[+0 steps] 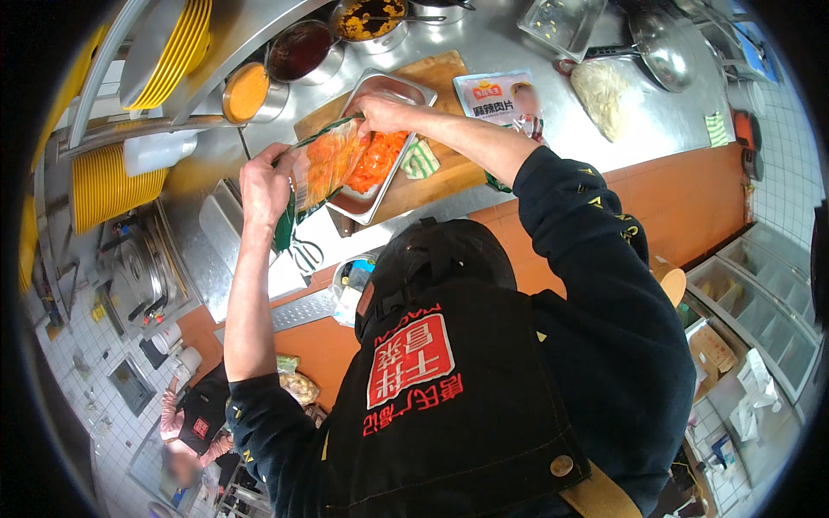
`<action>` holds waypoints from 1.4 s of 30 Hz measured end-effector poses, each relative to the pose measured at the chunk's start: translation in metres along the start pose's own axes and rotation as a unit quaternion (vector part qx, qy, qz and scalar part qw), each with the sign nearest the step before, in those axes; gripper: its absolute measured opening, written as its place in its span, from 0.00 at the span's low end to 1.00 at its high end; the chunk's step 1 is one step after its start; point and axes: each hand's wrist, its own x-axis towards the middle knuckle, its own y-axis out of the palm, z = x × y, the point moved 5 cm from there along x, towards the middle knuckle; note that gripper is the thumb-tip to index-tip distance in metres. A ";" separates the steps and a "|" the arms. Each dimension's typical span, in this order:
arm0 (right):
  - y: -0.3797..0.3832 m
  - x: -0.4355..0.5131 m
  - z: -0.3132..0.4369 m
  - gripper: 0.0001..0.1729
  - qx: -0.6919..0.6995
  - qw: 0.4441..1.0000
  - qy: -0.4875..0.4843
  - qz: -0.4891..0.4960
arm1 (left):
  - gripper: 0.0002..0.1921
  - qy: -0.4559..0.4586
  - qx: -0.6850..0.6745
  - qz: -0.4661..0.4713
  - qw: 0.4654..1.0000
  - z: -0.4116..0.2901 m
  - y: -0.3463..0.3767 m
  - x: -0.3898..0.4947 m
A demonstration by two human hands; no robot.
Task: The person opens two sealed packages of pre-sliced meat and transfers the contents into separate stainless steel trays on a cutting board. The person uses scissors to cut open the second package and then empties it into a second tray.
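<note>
My left hand (265,188) grips one end of a clear plastic food bag (317,168) with green edges. Orange-red slices show through its film. At the bag's other end, my right hand (382,115) pinches its upper edge. The bag hangs tilted over a rectangular stainless steel pan (363,208). Glossy orange-red slices (379,162), apparently seasoned meat, lie in the pan. That pan rests on a wooden cutting board (447,162). Against its right side lies a green-and-white striped cloth (421,160). Scissors (306,256) are on the counter below my left hand.
Pots of dark red sauce (301,53) and chili paste (369,19) line the back beside an orange powder tub (246,92). To the right lie a printed food pouch (495,97), a bagged pale food (602,97) and a wok (660,48). Another person (194,414) is lower left.
</note>
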 end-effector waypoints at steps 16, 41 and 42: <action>-0.009 -0.004 -0.001 0.22 -0.069 0.997 -0.035 0.017 | 0.14 -0.031 -0.010 -0.003 0.999 0.000 -0.006 -0.002; -0.008 -0.002 -0.001 0.22 -0.086 0.994 -0.040 0.045 | 0.15 -0.050 -0.045 0.010 0.998 0.014 -0.012 -0.001; -0.007 -0.001 -0.001 0.21 -0.088 0.994 -0.042 0.046 | 0.15 -0.055 -0.046 0.009 0.997 0.015 -0.013 -0.001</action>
